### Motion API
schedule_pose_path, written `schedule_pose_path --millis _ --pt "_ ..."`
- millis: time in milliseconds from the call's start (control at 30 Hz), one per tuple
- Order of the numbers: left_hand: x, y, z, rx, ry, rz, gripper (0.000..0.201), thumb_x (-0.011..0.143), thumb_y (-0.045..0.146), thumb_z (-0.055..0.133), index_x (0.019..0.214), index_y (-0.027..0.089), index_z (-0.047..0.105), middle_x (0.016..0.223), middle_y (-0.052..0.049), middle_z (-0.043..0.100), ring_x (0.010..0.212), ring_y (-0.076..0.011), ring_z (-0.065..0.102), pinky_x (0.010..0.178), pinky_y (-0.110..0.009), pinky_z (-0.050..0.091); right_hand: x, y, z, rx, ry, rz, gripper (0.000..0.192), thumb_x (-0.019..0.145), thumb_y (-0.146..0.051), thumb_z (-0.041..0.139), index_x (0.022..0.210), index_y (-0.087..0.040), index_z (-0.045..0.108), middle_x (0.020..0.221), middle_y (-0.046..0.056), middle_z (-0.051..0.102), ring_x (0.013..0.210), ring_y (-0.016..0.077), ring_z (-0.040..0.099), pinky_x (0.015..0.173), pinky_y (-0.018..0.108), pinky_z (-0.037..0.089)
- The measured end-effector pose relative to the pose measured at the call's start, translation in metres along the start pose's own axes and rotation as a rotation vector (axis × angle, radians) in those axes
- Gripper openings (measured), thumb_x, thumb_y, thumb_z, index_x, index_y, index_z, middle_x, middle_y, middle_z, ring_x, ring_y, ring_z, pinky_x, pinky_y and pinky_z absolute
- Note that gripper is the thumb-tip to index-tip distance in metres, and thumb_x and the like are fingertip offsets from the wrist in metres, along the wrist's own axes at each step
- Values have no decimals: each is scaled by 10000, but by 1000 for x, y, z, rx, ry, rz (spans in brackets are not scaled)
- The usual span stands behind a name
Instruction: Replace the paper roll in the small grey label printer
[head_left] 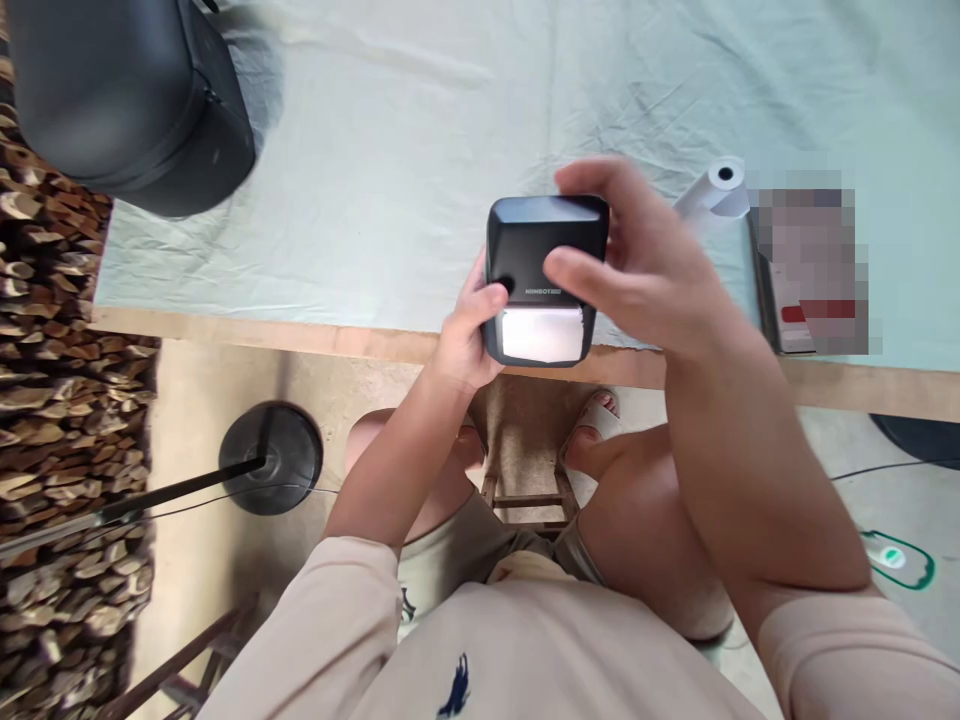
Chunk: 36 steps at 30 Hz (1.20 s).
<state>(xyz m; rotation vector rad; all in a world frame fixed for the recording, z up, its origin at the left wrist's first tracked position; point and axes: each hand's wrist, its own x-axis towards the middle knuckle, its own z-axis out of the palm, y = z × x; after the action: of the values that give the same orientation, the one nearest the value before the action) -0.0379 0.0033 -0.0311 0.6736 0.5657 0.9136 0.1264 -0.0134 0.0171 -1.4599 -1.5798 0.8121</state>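
A black handheld label printer with rounded corners is held over the table's front edge. White paper shows in the lower part of its face. My left hand grips the printer's lower left side, its thumb on the front and the other fingers hidden behind. My right hand, slightly blurred, is curled around the right side. Its thumb lies across the dark cover, and one finger reaches above the top edge. To the right of that hand, a roll of white paper lies on the cloth.
A pale green cloth covers the table, with a wooden front edge. At the left back stands a dark grey bag. A pixelated flat item lies at the right. Below are a round black stand base and stacked firewood.
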Motion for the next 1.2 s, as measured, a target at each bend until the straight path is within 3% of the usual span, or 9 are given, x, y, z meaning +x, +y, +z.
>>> schedule_pose_path --millis 100,200,400,600,733,800,867,1033,1200 --pt "2 4 9 -32 35 -16 452 819 601 571 1010 198 644 1048 -66 692 1350 -314 494 1032 -416 520 -2 1 5 83 -117 59 572 747 -316 682 1262 -274 436 1213 39 578 908 142 595 674 256 511" --pt "4 6 14 -37 56 -78 606 874 701 375 1062 192 646 1095 -89 691 1373 -307 469 1043 -422 517 -4 1 8 20 -86 52 560 736 -304 688 1247 -288 458 1248 39 566 932 157 588 644 253 499" --pt "10 -1 7 -23 108 -67 488 936 582 381 1044 196 659 1040 -40 711 1393 -266 457 1073 -401 498 -5 -7 0 -194 54 -47 397 795 -278 635 1168 -283 501 1296 43 516 1230 192 502 974 346 494" --pt "13 0 4 -56 131 -151 435 939 517 422 923 167 681 903 -51 730 1369 -274 485 1083 -384 496 -6 -20 -11 -399 -92 -177 446 771 -270 680 1166 -333 481 1329 15 496 1233 194 494 1048 373 465" --pt "12 3 10 -102 71 -178 443 944 522 402 988 178 677 946 -58 736 1361 -282 490 1092 -385 484 -9 -26 -13 -449 171 -184 382 780 -395 714 1094 -262 542 1043 38 577 910 157 581 819 324 507" --pt "10 3 14 -96 21 -157 447 945 534 391 1030 193 666 1054 -58 726 1380 -280 469 1097 -383 473 -10 -29 -14 -394 319 -194 254 883 -420 587 1028 -219 533 923 6 565 654 83 511 674 284 474" --pt "9 4 18 -56 1 -154 476 931 569 401 1073 193 657 1115 -67 709 1390 -290 457 1085 -392 477 -10 -32 -15 -288 357 -220 180 950 -368 466 994 -196 495 914 -5 571 619 54 520 645 253 468" --pt "7 3 19 16 83 -189 507 894 616 448 1074 188 653 1107 -75 703 1372 -303 478 1039 -392 510 -9 -33 -15 -523 107 -104 76 855 -234 548 930 -226 545 944 4 659 860 167 613 777 338 492" --pt "7 -2 15 25 54 -135 357 895 529 536 1066 234 640 1154 -36 694 1351 -259 512 1036 -341 515 -8 -28 -7 -807 -139 86 243 800 -245 590 1040 -283 598 847 52 633 920 286 591 731 416 475"
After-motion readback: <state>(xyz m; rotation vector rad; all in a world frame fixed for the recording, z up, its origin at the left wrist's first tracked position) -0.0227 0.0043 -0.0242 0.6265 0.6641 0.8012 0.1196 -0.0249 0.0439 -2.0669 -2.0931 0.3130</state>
